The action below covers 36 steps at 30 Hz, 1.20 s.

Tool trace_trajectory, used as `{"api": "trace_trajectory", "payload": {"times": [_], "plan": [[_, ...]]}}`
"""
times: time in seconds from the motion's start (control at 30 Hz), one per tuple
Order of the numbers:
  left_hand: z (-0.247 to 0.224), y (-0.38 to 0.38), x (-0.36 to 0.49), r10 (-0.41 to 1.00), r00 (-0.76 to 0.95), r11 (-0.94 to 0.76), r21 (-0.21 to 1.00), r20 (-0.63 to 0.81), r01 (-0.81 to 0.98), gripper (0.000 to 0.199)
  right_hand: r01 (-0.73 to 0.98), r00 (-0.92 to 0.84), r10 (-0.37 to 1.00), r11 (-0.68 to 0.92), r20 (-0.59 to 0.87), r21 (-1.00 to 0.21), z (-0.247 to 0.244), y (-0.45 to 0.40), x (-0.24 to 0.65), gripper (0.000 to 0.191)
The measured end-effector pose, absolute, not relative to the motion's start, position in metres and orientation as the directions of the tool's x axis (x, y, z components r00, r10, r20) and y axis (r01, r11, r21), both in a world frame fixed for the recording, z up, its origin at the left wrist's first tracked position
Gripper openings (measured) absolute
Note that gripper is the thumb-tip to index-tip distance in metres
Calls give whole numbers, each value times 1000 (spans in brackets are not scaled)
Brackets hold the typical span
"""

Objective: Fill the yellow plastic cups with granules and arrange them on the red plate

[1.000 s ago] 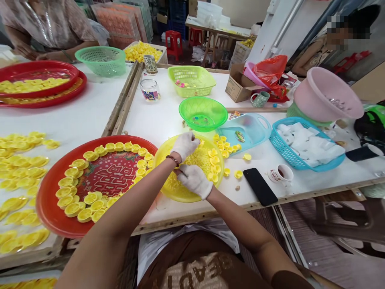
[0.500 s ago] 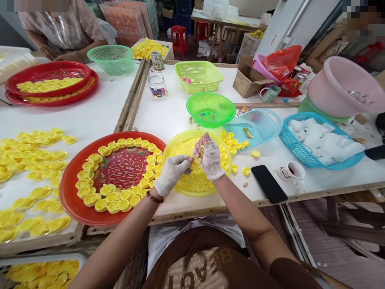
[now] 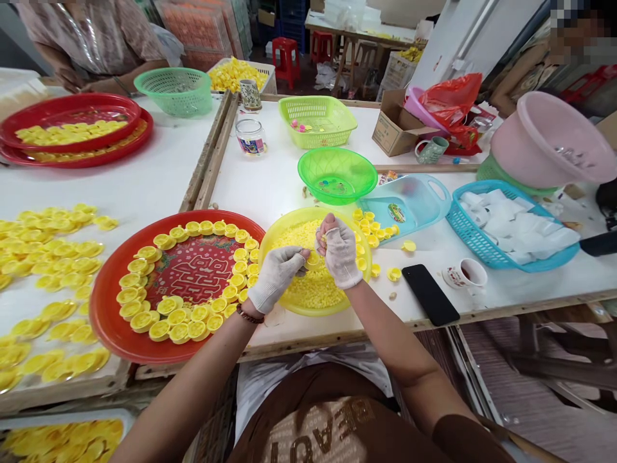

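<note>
Both my hands, in white fingerless gloves, are over a yellow basin [image 3: 270, 290] filled with small yellow pieces [image 3: 313, 288]. My left hand [image 3: 279, 273] pinches a small yellow cup-shaped piece [image 3: 312, 260] at its fingertips. My right hand [image 3: 340, 252] is curled closed close by, with a bit of yellow showing at its fingers; what lies inside the fist is mostly hidden. Left of the basin, a red tray [image 3: 108, 315] carries a ring of yellow cup-shaped pieces [image 3: 179, 333]. More such cups [image 3: 370, 225] lie at the basin's right side.
Behind the basin stand a green bowl [image 3: 337, 164] and a light-blue scoop tray [image 3: 419, 202]. On the right are a phone [image 3: 430, 294], a teacup [image 3: 465, 273] and a blue basket [image 3: 486, 247]. Yellow discs [image 3: 67, 247] cover the left table. Another person [image 3: 96, 45] sits across.
My right hand has shifted slightly to the right, away from the left. The yellow cup piece at my left fingertips now shows more clearly. The view has turned a little.
</note>
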<state>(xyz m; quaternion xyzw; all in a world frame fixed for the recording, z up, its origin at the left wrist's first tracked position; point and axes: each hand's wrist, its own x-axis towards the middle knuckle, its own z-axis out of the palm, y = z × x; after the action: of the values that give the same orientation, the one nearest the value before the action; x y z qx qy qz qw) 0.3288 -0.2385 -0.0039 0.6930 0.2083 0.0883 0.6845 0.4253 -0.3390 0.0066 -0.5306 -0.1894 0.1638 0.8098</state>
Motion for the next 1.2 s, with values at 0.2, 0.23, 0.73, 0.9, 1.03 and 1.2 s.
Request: {"api": "trace_trajectory", "payload": {"times": [0.2, 0.23, 0.73, 0.9, 1.03, 1.2], "plan": [[-5, -236, 328, 470, 875, 7, 992, -114, 126, 40, 453, 751, 561, -53, 348, -890, 0, -348, 424, 43], [-6, -235, 328, 469, 876, 3, 992, -110, 122, 40, 471, 742, 574, -79, 346, -879, -1, -349, 424, 43], [1, -209, 310, 489, 841, 99, 972, -232, 211, 36, -9, 793, 608, 71, 36, -997, -7, -346, 422, 39], [0, -136, 292, 774, 634, -305, 880, 5, 365, 24, 613, 633, 727, -263, 264, -745, -18, -354, 420, 35], [-26, -79, 283, 819, 547, -543, 538, 173, 645, 30, 855, 479, 851, -398, 215, -332, -23, -359, 409, 24], [-56, -69, 290, 808, 584, -561, 411, 82, 719, 33, 872, 481, 867, -457, 129, -174, -19, -364, 388, 43]]}}
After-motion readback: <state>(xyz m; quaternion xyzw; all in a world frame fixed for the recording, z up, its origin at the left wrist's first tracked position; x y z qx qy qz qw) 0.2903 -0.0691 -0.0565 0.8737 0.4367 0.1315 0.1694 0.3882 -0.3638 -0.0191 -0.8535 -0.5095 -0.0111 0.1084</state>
